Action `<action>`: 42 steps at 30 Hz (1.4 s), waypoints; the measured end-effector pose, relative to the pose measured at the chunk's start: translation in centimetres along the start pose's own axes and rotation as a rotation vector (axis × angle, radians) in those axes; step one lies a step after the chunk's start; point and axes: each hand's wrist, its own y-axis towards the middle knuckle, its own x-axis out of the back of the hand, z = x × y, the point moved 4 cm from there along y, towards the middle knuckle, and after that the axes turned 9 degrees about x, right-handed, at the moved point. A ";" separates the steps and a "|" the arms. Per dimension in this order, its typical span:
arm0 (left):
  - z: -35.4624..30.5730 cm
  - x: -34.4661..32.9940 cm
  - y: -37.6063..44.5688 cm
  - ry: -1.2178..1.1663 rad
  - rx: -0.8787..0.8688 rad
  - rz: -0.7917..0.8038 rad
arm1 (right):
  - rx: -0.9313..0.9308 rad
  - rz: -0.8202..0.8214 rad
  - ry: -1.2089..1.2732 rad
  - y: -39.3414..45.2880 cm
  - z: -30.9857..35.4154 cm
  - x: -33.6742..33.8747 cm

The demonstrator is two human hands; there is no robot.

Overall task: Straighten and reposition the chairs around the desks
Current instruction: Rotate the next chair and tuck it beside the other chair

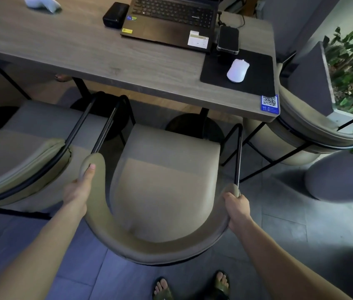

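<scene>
Head view is looking down on a person who is standing behind the middle chair (167,191), with both hands on its curved, padded backrest. The left hand (78,189) is gripping the left end of the backrest, thumb lying along the top and fingers wrapped out of sight underneath; the right hand (237,210) is gripping the right end, fingers curled over the pad just below where the black metal frame meets it. The chair is sitting in front of the bench (84,50), its seat front near the bench edge but mostly not under it, and it appears slightly turned, so the step in hand looks to be squaring it up and sliding it in. To do that well, the person should be keeping both grips level and pushing evenly, so the chair is not swinging to one side. The left chair (19,152) is standing just beside it, with the two black arm rails nearly touching, so steering a little to the right would be avoiding a scrape. The right chair (314,126) is standing at the bench corner, apart from the held one. Under the bench a round black base (195,126) is lying ahead of the seat, so the push probably needs to be gentle. A laptop (171,20), a white mouse (238,70) and a phone (228,40) are resting on the bench top, which argues against bumping the bench.
</scene>
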 end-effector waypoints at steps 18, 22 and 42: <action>-4.4 6.3 -2.1 0.373 -0.259 -0.051 | 0.386 -0.191 -0.500 -5.8 5.2 -1.9; -7.6 9.4 -0.3 0.402 -0.411 -0.130 | 0.394 0.002 -0.533 -8.9 6.7 -7.0; -12.2 9.0 14.1 0.738 -0.321 0.520 | 0.178 0.449 -0.300 -19.1 8.2 -33.9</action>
